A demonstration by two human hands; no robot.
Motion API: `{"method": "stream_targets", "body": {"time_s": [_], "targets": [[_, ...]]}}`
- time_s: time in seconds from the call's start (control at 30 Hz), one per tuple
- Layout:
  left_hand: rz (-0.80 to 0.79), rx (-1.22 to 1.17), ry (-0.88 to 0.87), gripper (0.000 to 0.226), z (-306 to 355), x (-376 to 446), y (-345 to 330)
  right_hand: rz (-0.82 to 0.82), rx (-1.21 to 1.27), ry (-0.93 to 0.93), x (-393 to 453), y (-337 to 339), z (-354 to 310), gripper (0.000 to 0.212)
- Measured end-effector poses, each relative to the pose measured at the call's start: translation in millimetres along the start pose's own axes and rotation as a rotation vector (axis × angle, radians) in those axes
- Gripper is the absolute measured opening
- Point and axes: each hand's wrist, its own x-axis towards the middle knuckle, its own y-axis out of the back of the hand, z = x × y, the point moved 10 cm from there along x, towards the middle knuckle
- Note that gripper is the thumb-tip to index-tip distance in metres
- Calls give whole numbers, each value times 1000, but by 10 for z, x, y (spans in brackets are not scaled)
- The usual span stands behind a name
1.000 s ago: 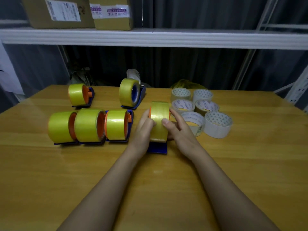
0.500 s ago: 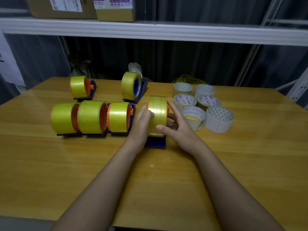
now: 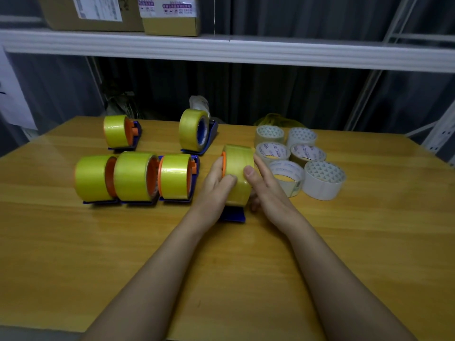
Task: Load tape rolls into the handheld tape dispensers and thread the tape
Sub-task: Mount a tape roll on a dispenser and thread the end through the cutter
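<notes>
A person sits at the desk (image 3: 344, 242) with both hands round a yellow roll (image 3: 237, 173) seated on a blue dispenser (image 3: 232, 214). The left hand (image 3: 214, 190) cups the roll's left side, thumb on top; the right hand (image 3: 267, 190) lies along its right side, thumb pressed on the tape face. Three loaded dispensers (image 3: 133, 178) stand in a row to the left, two more (image 3: 157, 132) behind. Six pale rolls (image 3: 299, 158) lie clustered to the right. Boxes (image 3: 128, 13) sit on a shelf (image 3: 246, 50) above.
</notes>
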Motion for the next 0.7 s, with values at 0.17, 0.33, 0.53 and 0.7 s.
{"method": "stream_targets", "body": {"time_s": [0.17,0.33,0.53,0.7], "targets": [[13,-70,17,55,-12,7,37,-21,43,34,-13,-37,-64,67],[16,-131,122,43,-299,93,85,-42,11,88,-31,-56,-107,86],[8,-133,114,39,-349,91,85,-31,-11,94,-30,-34,-95,86],[1,-84,30,38,-163,36,61,-12,-11,60,-43,-7,-89,63]]}}
